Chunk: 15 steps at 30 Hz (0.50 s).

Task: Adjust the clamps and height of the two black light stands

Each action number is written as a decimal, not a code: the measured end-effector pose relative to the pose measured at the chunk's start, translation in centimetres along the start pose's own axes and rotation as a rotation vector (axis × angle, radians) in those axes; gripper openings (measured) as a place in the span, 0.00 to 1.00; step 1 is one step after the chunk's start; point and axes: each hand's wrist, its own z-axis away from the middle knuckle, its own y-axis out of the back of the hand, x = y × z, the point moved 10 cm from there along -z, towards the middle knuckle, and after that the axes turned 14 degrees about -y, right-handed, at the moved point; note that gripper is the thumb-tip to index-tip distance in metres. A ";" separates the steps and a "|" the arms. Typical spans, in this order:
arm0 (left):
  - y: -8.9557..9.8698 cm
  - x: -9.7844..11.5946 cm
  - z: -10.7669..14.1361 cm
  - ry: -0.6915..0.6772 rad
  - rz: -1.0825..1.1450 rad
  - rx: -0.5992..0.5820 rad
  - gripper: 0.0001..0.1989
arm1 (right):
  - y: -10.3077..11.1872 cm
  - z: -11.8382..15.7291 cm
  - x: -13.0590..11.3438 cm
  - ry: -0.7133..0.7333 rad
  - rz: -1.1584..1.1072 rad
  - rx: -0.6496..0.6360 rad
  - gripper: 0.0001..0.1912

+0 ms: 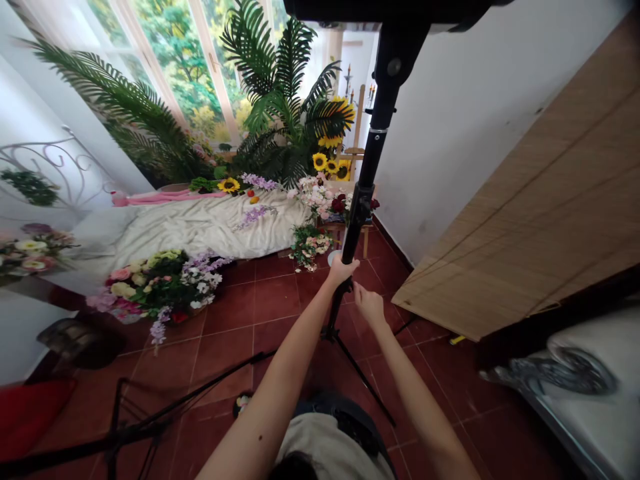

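Observation:
A tall black light stand (pixel 367 160) rises in front of me, tilted a little to the right in view, with a dark fixture (pixel 400 10) at its top, cut off by the upper edge. My left hand (pixel 341 272) is wrapped round the pole at about middle height. Just below and to the right, my right hand (pixel 369 303) is closed, its fingertips at a small knob or collar on the pole (pixel 349 285); the part it grips is mostly hidden. The stand's thin legs (pixel 365 380) spread on the floor near my body.
Ahead stands a bed (pixel 215 223) with a cream blanket, sunflowers (pixel 330 163) and palm leaves (pixel 280 87) behind it. A flower arrangement (pixel 155 287) sits left. Another black stand (pixel 135 433) crosses the lower left. A wooden panel (pixel 525 200) leans right, over red floor tiles (pixel 225 333).

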 end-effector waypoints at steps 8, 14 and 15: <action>0.7 0.5 0.3 -0.066 -0.081 0.070 0.08 | -1.1 -0.6 0.4 -0.041 -0.119 -0.068 0.29; 0.9 0.2 0.4 -0.007 -0.032 0.078 0.12 | -1.6 -0.7 0.8 -0.067 -0.187 -0.102 0.31; 1.0 -0.1 0.5 0.025 -0.010 0.100 0.12 | -1.6 -0.7 0.8 -0.067 -0.208 -0.110 0.32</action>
